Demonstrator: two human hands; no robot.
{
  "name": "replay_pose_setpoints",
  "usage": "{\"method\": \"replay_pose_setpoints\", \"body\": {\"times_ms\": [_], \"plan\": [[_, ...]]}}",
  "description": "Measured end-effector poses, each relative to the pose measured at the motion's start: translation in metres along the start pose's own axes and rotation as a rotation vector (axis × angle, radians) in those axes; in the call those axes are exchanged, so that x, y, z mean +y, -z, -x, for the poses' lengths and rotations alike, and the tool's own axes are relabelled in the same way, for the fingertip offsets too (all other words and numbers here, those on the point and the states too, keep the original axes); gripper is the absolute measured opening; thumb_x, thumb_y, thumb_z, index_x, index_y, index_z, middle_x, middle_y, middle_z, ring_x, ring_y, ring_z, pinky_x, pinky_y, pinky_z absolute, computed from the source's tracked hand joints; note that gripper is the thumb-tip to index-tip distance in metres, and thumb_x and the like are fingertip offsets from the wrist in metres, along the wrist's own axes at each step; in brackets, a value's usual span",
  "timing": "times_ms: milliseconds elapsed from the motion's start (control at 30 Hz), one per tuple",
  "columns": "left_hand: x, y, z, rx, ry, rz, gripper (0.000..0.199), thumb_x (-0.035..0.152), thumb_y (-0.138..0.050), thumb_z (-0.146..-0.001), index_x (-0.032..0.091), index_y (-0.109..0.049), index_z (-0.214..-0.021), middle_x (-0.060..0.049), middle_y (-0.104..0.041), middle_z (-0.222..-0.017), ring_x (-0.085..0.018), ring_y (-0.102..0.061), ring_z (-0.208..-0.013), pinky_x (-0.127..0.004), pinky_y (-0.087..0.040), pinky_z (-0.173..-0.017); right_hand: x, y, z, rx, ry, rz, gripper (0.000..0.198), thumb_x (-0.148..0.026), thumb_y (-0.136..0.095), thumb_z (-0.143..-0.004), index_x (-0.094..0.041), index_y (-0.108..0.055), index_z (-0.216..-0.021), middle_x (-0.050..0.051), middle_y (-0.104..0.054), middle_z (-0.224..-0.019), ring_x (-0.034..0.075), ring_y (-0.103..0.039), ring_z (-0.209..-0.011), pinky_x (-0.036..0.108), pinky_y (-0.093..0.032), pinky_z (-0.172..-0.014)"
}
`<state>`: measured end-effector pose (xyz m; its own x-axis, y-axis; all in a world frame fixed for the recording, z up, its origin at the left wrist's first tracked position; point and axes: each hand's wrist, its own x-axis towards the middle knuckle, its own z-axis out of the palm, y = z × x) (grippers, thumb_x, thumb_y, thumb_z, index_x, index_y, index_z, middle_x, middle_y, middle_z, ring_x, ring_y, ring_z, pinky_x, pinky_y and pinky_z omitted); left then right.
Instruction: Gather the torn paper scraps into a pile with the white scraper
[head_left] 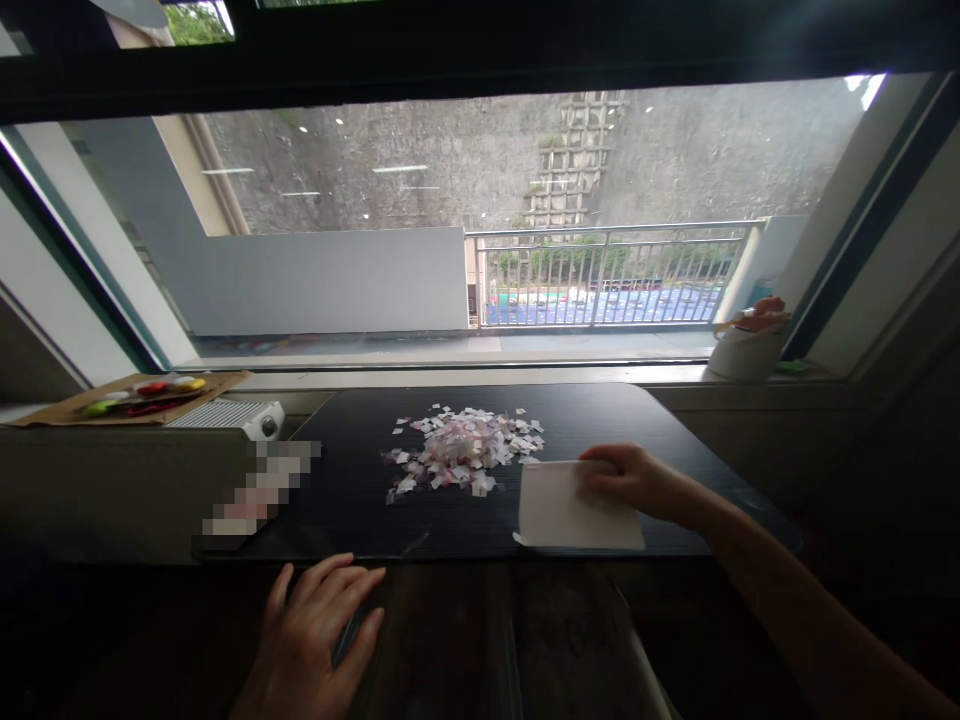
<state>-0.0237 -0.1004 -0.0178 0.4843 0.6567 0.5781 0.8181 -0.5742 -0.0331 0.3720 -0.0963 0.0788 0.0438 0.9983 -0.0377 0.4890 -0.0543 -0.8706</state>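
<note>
While right hand (626, 482) grips white sheet (566, 512), scraps (466, 442) bear illegible marks.

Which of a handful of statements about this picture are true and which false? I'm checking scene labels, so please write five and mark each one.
1. The right hand grips a white sheet. True.
2. Small pale pieces lie heaped on the dark table. True.
3. The white sheet is left of the heap. False: it is to the right.
4. The left hand is near the table's front edge, apart from the pieces. True.
5. Both hands touch the pieces. False: neither does.
</note>
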Motion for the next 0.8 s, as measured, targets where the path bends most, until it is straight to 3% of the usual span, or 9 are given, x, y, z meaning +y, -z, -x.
{"method": "replay_pose_setpoints", "body": {"times_ms": [167, 300, 500, 800], "plan": [[0.005, -0.001, -0.004, -0.011, 0.015, 0.034, 0.027, 0.038, -0.051, -0.080, 0.032, -0.065, -0.102, 0.000, -0.072, -0.098, -0.023, -0.060, -0.102, -0.047, -0.025, -0.103, 0.005, 0.028, 0.019, 0.043, -0.110, -0.146, 0.030, -0.028, -0.072, -0.054, -0.015, -0.070, -0.081, 0.001, -0.070, -0.067, 0.017, -0.062, -0.061, 0.026, -0.047, -0.055], [0.007, 0.006, -0.010, 0.019, -0.037, 0.037, 0.026, 0.040, -0.052, -0.079, 0.033, -0.064, -0.101, 0.002, -0.072, -0.097, -0.023, -0.063, -0.097, -0.045, -0.027, -0.101, 0.015, 0.019, 0.010, 0.051, -0.124, -0.233, 0.029, -0.026, -0.072, -0.054, -0.015, -0.069, -0.080, 0.000, -0.070, -0.068, 0.015, -0.062, -0.061, 0.025, -0.047, -0.057], [0.001, 0.008, -0.010, 0.028, -0.047, -0.004, 0.027, 0.041, -0.052, -0.079, 0.032, -0.065, -0.100, 0.002, -0.072, -0.096, -0.023, -0.063, -0.097, -0.044, -0.026, -0.102, 0.022, 0.006, 0.004, -0.067, -0.161, -0.298, 0.028, -0.023, -0.073, -0.055, -0.014, -0.070, -0.082, 0.001, -0.072, -0.070, 0.016, -0.064, -0.064, 0.026, -0.048, -0.060], [0.003, 0.007, -0.009, 0.008, -0.015, 0.019, 0.026, 0.038, -0.052, -0.078, 0.032, -0.065, -0.100, 0.000, -0.073, -0.097, -0.023, -0.062, -0.098, -0.046, -0.026, -0.102, 0.017, 0.014, 0.013, -0.159, -0.133, -0.258, 0.026, -0.026, -0.071, -0.059, -0.013, -0.070, -0.082, 0.002, -0.072, -0.071, 0.017, -0.064, -0.065, 0.025, -0.047, -0.059]]}}
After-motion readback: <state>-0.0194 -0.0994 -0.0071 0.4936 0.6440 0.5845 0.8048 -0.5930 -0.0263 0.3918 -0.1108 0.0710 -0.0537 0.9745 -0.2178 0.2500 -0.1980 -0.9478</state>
